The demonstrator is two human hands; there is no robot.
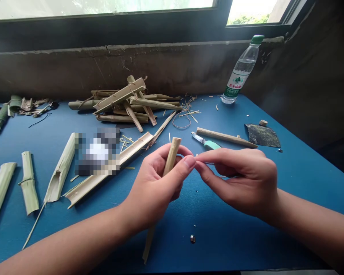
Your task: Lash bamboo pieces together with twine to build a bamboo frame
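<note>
Bamboo stick (172, 149), likely light, stiff and splintery, best held mid-length, sat clasped in left hand (157, 187); right hand (243, 179) fingers pinched together at its 3 o'clock, above worktop (246, 233).

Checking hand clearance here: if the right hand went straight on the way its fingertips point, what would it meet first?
The right hand points left at the left hand: its thumb tip first, seemingly already touching, then the bamboo strip it grips.
</note>
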